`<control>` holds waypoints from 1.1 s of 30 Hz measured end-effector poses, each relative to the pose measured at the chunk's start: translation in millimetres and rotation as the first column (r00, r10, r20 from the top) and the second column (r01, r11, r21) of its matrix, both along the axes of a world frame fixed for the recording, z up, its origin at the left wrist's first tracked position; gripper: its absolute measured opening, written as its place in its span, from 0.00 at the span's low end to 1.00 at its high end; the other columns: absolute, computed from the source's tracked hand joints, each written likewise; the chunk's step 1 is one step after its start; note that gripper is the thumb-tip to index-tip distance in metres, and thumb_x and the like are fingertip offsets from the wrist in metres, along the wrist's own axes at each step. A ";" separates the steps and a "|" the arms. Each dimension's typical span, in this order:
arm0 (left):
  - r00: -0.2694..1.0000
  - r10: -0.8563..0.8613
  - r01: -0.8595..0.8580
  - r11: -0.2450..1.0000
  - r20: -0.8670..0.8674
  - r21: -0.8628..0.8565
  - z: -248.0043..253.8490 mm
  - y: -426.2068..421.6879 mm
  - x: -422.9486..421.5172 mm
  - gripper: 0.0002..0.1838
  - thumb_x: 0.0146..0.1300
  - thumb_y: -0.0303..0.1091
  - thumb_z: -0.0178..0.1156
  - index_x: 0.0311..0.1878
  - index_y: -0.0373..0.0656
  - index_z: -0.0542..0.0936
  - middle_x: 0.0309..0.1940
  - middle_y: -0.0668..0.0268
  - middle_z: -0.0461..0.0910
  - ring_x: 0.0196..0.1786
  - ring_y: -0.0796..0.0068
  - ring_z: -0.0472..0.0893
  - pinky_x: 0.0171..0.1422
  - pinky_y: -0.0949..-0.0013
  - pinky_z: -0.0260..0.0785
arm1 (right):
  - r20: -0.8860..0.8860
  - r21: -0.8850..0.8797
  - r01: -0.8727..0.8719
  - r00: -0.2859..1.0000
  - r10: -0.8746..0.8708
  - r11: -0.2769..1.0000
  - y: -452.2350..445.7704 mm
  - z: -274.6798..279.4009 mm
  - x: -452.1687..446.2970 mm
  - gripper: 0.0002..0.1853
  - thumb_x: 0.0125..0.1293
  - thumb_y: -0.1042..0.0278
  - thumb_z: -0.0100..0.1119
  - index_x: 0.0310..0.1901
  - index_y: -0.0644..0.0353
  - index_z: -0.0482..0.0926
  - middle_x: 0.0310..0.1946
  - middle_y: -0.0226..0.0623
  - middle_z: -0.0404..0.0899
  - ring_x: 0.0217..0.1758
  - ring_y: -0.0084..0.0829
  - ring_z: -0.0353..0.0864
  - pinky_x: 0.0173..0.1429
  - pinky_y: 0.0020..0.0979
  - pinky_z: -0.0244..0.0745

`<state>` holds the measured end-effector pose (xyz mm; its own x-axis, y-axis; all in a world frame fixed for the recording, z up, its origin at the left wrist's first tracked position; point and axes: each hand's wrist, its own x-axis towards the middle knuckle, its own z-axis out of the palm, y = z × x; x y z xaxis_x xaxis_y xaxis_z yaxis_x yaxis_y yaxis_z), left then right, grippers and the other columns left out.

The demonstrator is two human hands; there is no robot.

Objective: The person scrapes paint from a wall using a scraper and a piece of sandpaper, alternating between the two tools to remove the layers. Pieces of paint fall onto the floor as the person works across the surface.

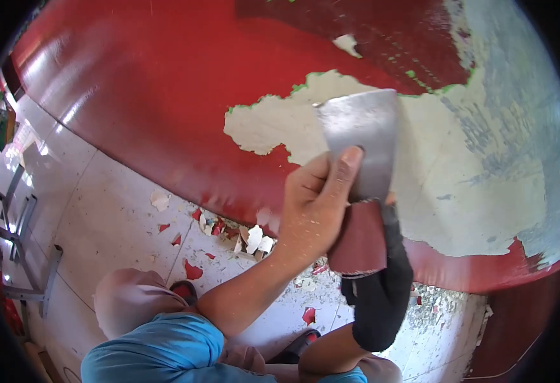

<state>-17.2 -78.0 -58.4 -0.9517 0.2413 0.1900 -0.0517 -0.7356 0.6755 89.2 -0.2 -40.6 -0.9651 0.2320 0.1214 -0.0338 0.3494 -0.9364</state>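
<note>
My bare left hand presses its thumb on the face of a wide metal scraper blade, its fingers curled behind. To its lower right, my right hand, in a black glove, is wrapped round the scraper's lower end, where a piece of dark red sheet covers the grip. The blade's broad edge points up, over the red wall. Around the blade, the red coat is gone and a pale patch with ragged edges shows.
Red and white flakes lie scattered on the tiled floor along the wall's base. A metal frame stands at the left. Below are my knees and dark shoes. A thin cable lies at the lower right.
</note>
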 end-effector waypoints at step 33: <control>1.000 -0.009 0.008 0.997 -0.015 -0.076 -2.3 -25.1 -26.3 0.18 0.65 0.44 0.57 0.38 0.35 0.79 0.26 0.66 0.79 0.25 0.80 0.78 0.30 0.76 0.71 | -0.239 -0.040 0.188 0.952 -0.192 0.981 -57.9 -28.5 -31.9 0.28 0.61 0.80 0.42 0.65 0.70 0.60 0.62 0.50 0.67 0.63 0.36 0.70 0.62 0.30 0.65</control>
